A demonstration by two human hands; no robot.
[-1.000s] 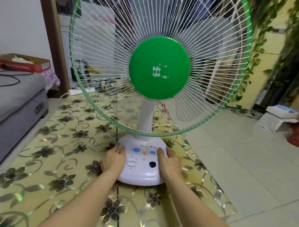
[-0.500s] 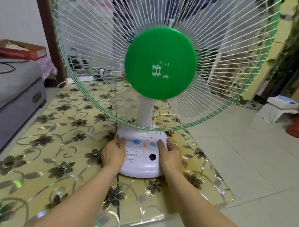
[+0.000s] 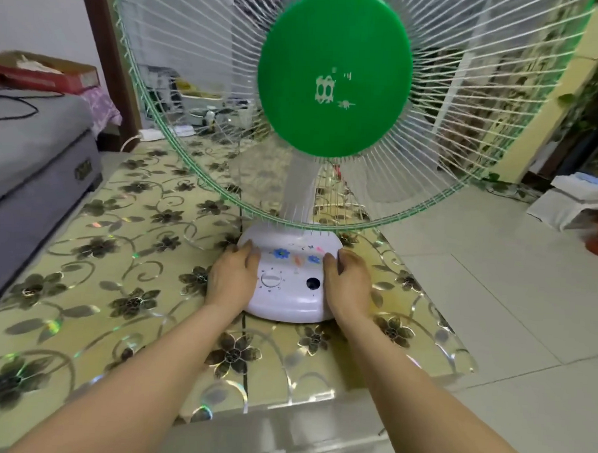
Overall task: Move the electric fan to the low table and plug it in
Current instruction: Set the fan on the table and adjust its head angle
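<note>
My left hand [image 3: 232, 278] and my right hand [image 3: 348, 285] clasp the white base [image 3: 288, 287] of the fan [image 3: 335, 73], one on each side. Seen from the middle of the base, my left hand sits at nine o'clock and my right at three o'clock. The fingers of both hands lie pressed together and curl over the top edge of the base, left fingertips [image 3: 250, 250] just beside a blue flower sticker [image 3: 281, 253], right fingertips [image 3: 337, 257] just beside another blue one. Between my hands, on the sloping front of the base, are a round dial [image 3: 270, 280] and a dark hole [image 3: 313, 283].

The fan stands upright on the low table [image 3: 118, 252], which wears a shiny gold cover patterned with dark flowers. The base rests near the table's right edge, toward one o'clock from where I stand. The white neck [image 3: 297, 192] rises straight from the base at twelve o'clock, carrying the big green disc and the wire cage with its green rim [image 3: 190, 173] above my knuckles.

At ten o'clock, beyond the table's far end, a white power strip [image 3: 151, 134] lies on the floor. At nine o'clock runs a grey bed [image 3: 30, 153] with a red box [image 3: 40, 74] on it. The pale tiled floor [image 3: 493, 303] spreads out at three o'clock.
</note>
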